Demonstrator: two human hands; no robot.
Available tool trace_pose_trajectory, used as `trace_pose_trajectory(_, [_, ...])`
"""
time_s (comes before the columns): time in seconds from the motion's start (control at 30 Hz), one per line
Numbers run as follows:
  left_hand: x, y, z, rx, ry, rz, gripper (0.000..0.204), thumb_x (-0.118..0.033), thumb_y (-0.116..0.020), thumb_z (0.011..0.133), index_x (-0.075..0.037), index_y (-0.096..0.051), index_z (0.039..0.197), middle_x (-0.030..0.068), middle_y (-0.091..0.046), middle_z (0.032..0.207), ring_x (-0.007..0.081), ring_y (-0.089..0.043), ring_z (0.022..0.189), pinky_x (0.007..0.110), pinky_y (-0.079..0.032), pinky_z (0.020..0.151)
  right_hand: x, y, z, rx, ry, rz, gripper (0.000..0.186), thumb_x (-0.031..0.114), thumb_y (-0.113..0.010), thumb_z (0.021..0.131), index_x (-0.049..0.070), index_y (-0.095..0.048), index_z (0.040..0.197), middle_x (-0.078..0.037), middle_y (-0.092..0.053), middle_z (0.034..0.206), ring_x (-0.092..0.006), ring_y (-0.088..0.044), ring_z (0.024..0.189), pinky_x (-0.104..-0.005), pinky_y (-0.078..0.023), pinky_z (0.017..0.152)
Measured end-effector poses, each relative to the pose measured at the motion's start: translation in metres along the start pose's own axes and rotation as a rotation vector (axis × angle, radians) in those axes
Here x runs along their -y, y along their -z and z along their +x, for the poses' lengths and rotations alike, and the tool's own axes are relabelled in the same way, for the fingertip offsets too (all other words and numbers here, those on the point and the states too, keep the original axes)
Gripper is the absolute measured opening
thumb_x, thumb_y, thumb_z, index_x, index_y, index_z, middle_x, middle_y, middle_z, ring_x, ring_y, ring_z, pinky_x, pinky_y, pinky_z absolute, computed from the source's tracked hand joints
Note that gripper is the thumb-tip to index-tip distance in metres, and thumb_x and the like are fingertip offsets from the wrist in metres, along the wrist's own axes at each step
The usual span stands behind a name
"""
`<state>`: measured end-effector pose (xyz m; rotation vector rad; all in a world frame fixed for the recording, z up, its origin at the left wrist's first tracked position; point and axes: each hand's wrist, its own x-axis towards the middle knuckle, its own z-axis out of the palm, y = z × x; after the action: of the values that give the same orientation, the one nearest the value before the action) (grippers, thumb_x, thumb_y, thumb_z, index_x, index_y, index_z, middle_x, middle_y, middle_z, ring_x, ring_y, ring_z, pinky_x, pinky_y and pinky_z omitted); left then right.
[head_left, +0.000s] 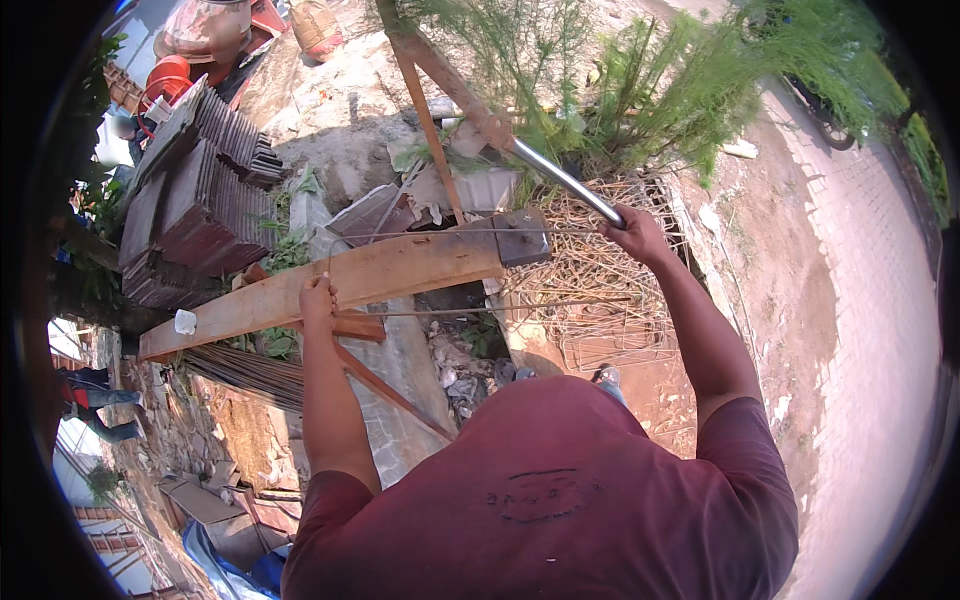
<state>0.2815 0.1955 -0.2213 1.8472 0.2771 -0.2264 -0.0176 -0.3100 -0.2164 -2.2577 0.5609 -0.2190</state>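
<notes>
My left hand (318, 298) is closed on a thin rod beside a long, weathered wooden plank (380, 268), which crosses in front of me at a slant. My right hand (633, 234) grips a shiny metal tube (565, 180) attached to a rusty bar (455, 92), which extends up and left. At the plank's right end sits a dark metal block (522, 238), just left of and below my right hand. A small white object (185, 322) lies toward the plank's left end. Thin rods (470, 312) run beside the plank; where each ends is hard to make out.
Stacked tiles (205, 210) stand left; long bars (245, 378) lie below them. Bent rods (570, 335) are heaped right of my feet (606, 376). Feathery bushes (640, 90) rise ahead, beside a paved path (870, 330). A cement mixer (195, 30) stands back left; another person's legs (105, 400) show far left.
</notes>
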Motion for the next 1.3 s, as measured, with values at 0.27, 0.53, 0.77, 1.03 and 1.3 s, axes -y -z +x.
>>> trace_pose_trajectory(0.27, [0.055,-0.012,0.019,-0.189,-0.101,0.317,0.024,-0.021,-0.065,0.087,0.002,-0.061,0.093,0.01,-0.061,0.072,0.0159,-0.054,0.047,0.028,-0.043,0.038,-0.023,-0.017,0.044,0.163,0.08,-0.169,0.034,0.037,-0.069,0.08,0.005,-0.062,0.092,-0.01,-0.061,0.072,-0.0218,-0.059,0.066,-0.0368,-0.045,0.062])
trace_pose_trajectory(0.53, [0.046,-0.018,0.006,-0.23,-0.121,0.383,0.029,-0.022,-0.066,0.086,0.005,-0.059,0.089,0.0138,-0.062,0.071,0.0201,-0.058,0.047,0.03,-0.049,0.039,-0.02,-0.021,0.041,0.185,0.025,-0.212,0.038,0.04,-0.069,0.079,0.007,-0.062,0.096,-0.013,-0.063,0.077,-0.0283,-0.061,0.072,-0.0403,-0.046,0.066])
trace_pose_trajectory(0.77, [0.045,-0.005,0.011,-0.341,-0.277,0.65,0.033,-0.026,-0.068,0.08,0.006,-0.06,0.083,0.0262,-0.063,0.079,0.0392,-0.065,0.072,0.046,-0.05,0.065,-0.037,-0.008,0.034,0.104,0.107,-0.278,0.036,0.038,-0.071,0.078,0.004,-0.058,0.085,-0.013,-0.059,0.067,-0.0269,-0.058,0.063,-0.0393,-0.043,0.058])
trace_pose_trajectory(1.03, [0.047,0.002,0.017,-0.364,-0.268,0.821,0.031,-0.028,-0.065,0.083,0.002,-0.063,0.09,0.0242,-0.064,0.089,0.0411,-0.061,0.088,0.047,-0.047,0.075,-0.022,-0.021,0.036,0.072,0.097,-0.316,0.038,0.037,-0.071,0.077,0.002,-0.055,0.081,-0.013,-0.054,0.063,-0.0275,-0.052,0.058,-0.0395,-0.04,0.056])
trace_pose_trajectory(1.3, [0.078,0.041,0.03,-0.332,-0.21,0.294,0.034,-0.036,-0.061,0.089,-0.004,-0.057,0.081,0.0094,-0.058,0.066,0.025,-0.056,0.058,0.036,-0.043,0.053,0.006,-0.035,0.046,0.124,0.108,-0.252,0.04,0.039,-0.07,0.077,0.003,-0.055,0.083,-0.015,-0.059,0.067,-0.0333,-0.056,0.063,-0.0414,-0.043,0.059])
